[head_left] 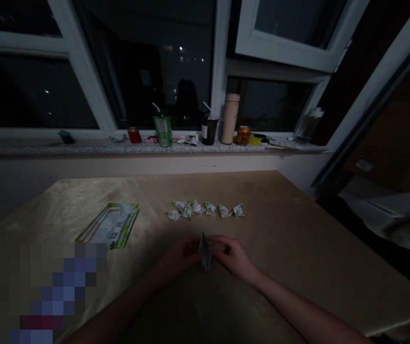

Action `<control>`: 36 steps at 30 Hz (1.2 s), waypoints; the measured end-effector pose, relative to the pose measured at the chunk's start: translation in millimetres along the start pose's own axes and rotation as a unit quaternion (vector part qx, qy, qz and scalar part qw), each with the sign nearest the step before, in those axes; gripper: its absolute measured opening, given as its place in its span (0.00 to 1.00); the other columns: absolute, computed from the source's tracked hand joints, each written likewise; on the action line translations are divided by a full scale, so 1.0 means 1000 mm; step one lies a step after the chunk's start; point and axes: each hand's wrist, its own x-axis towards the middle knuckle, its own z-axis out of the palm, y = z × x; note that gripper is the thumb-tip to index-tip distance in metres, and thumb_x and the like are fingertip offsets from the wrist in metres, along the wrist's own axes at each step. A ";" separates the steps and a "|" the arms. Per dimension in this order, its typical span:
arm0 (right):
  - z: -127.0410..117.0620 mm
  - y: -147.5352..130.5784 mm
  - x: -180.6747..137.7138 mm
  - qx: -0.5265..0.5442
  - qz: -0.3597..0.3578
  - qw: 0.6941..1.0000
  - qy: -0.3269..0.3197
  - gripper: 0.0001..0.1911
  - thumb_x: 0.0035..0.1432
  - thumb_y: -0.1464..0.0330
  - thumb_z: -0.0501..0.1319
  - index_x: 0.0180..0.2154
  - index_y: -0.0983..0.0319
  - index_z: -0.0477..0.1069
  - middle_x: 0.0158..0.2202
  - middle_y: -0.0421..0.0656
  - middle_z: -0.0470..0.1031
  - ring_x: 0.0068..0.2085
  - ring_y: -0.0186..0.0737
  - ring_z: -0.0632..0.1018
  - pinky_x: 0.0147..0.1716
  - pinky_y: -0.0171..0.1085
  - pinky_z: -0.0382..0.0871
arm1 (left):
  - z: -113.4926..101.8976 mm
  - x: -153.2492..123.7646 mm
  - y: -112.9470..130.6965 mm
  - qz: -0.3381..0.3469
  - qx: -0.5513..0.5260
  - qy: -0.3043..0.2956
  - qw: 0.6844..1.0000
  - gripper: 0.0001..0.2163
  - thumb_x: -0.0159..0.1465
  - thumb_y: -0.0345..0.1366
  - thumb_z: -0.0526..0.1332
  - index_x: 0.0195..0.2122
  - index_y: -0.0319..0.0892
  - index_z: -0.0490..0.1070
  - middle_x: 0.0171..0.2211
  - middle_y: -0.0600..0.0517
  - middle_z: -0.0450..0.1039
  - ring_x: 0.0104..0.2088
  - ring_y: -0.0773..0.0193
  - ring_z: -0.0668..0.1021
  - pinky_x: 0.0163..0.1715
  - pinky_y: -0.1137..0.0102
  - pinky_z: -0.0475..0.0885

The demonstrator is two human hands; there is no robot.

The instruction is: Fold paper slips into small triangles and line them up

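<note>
Two hands meet at the near middle of the table (298, 229): your left hand (179, 258) and your right hand (233, 258) each pinch one side of a small folded paper (205, 253), which stands on edge between your fingertips just above the tabletop. In this dim light the likeliest slip, I judge, is a crooked crease, since the edges barely show. A hard tug from either side could tear the thin sheet, and a slackened pinch would let it spring open. A careless forearm could scatter the row of small folded pieces (207, 209) lying just beyond your hands. A green leaflet (109, 224) lies flat to the left. The table is a bare tan board. Beyond it a stone windowsill (47, 147) carries a green carton (163, 130), a dark cup (210, 130) and a tall flask (230, 118) under black night windows (147, 71).
</note>
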 end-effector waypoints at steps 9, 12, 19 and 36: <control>-0.001 -0.007 -0.002 0.035 0.002 0.998 -0.049 0.23 0.57 0.52 0.59 0.45 0.62 0.75 0.25 0.41 0.75 0.26 0.35 0.74 0.28 0.34 0.69 | -0.003 -0.001 0.005 -0.013 -0.020 -0.005 1.000 0.13 0.52 0.38 0.64 0.39 0.40 0.74 0.38 0.49 0.78 0.42 0.52 0.77 0.44 0.63 0.68; -0.003 -0.008 -0.002 0.042 0.002 0.997 -0.060 0.22 0.58 0.53 0.59 0.46 0.62 0.75 0.27 0.41 0.76 0.27 0.36 0.74 0.29 0.34 0.69 | -0.004 -0.002 0.006 -0.018 -0.026 -0.002 0.999 0.13 0.52 0.36 0.63 0.39 0.41 0.74 0.38 0.50 0.78 0.43 0.53 0.76 0.44 0.64 0.68; -0.005 -0.003 -0.003 0.084 0.027 0.994 -0.059 0.24 0.54 0.52 0.61 0.45 0.62 0.75 0.26 0.40 0.75 0.26 0.35 0.74 0.29 0.35 0.70 | -0.006 -0.003 0.006 -0.014 -0.062 0.003 0.998 0.18 0.52 0.35 0.61 0.46 0.42 0.71 0.41 0.51 0.77 0.43 0.55 0.77 0.44 0.63 0.68; -0.009 -0.006 -0.003 0.147 0.064 0.985 -0.063 0.21 0.49 0.55 0.67 0.43 0.61 0.77 0.30 0.41 0.79 0.27 0.34 0.75 0.32 0.35 0.70 | -0.008 -0.004 0.004 -0.037 -0.107 0.028 0.993 0.17 0.51 0.33 0.61 0.42 0.43 0.78 0.44 0.50 0.78 0.47 0.52 0.76 0.49 0.60 0.67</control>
